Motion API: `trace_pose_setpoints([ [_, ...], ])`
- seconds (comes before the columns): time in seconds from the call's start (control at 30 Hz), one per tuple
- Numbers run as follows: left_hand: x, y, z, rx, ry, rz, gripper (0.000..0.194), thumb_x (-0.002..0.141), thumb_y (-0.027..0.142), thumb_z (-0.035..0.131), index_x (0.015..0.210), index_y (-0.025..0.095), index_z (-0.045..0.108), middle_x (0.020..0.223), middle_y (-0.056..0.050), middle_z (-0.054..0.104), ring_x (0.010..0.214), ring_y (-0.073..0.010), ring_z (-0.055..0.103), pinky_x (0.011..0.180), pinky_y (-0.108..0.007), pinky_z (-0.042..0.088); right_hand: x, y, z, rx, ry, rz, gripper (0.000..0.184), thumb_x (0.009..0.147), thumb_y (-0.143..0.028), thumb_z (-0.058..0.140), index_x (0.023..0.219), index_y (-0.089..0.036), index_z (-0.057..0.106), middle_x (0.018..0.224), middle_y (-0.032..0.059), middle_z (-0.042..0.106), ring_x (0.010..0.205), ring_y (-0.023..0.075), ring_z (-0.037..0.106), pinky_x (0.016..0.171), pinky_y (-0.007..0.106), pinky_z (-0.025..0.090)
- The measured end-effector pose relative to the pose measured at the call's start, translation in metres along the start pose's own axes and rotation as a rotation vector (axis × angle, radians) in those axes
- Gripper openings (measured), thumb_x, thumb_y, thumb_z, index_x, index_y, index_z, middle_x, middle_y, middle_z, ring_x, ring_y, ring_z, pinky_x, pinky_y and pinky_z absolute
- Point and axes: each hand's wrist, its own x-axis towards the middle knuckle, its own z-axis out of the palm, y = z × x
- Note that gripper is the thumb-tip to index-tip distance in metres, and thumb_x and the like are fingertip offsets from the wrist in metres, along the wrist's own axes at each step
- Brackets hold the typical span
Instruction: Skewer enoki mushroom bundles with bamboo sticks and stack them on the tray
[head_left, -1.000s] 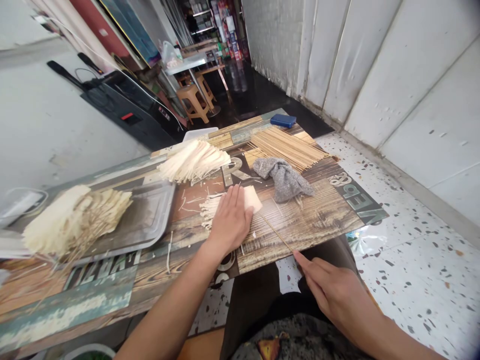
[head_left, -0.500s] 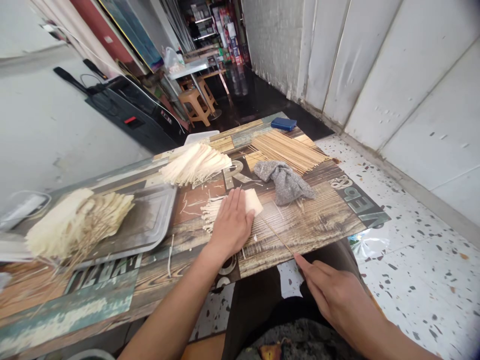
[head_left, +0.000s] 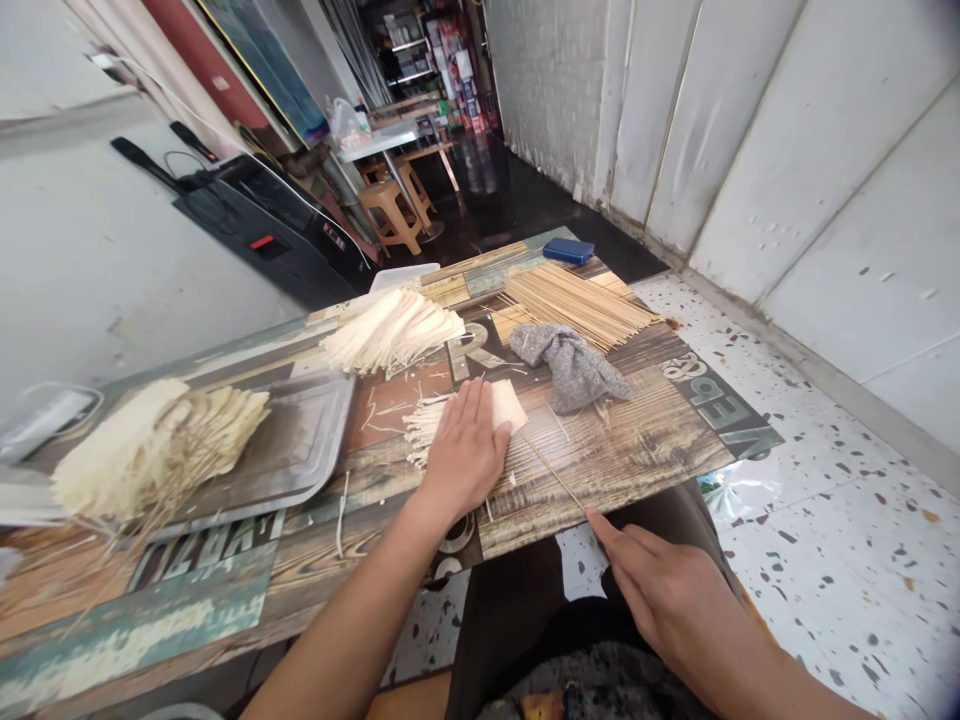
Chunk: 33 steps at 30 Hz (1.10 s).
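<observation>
My left hand (head_left: 471,440) lies flat, fingers together and stretched out, on a slab of pale enoki mushroom (head_left: 508,405). Thin stems and small caps fan out on its left side, while the smooth cut base shows to the right. A thin wooden skewer (head_left: 553,468) runs from this base to the table's front edge. My right hand (head_left: 656,575) pinches the skewer's near end just past that edge. Whether the far tip is inside the mushroom is hidden. Beyond my left hand sits a pile of sliced enoki (head_left: 394,330).
Several skewered enoki pieces (head_left: 150,450) rest on a grey tray (head_left: 339,420) at left. A crumpled grey cloth (head_left: 574,368) lies right of my left hand, before a bundle of skewers (head_left: 577,300) and a blue box (head_left: 568,250). Loose mushroom scraps dot the wood-patterned table (head_left: 637,430).
</observation>
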Motion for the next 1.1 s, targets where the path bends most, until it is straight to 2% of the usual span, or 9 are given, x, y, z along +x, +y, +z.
trace_pose_setpoints([
  [0.37,0.000,0.001,-0.001,0.054,-0.029,0.002,0.060,0.099,0.036,0.026,0.145,-0.002,0.028,0.153,-0.019,0.030,0.144,-0.0283,0.022,0.118,-0.045,0.021,0.005,-0.005,0.004,-0.026,0.066,-0.019,0.043,0.088,-0.002,0.030,0.123,0.003,0.054,0.069,0.0067,0.062,0.055,0.0175,0.061,0.050,0.028,0.052],
  [1.1,0.000,0.001,-0.001,0.071,-0.031,0.009,0.060,0.099,0.036,0.028,0.145,-0.003,0.028,0.153,-0.020,0.030,0.144,-0.0286,0.023,0.118,-0.045,0.022,0.010,-0.008,0.012,-0.103,0.003,-0.019,0.046,0.087,-0.001,0.028,0.126,0.005,0.052,0.071,0.0080,0.063,0.054,0.0180,0.061,0.048,0.030,0.049],
])
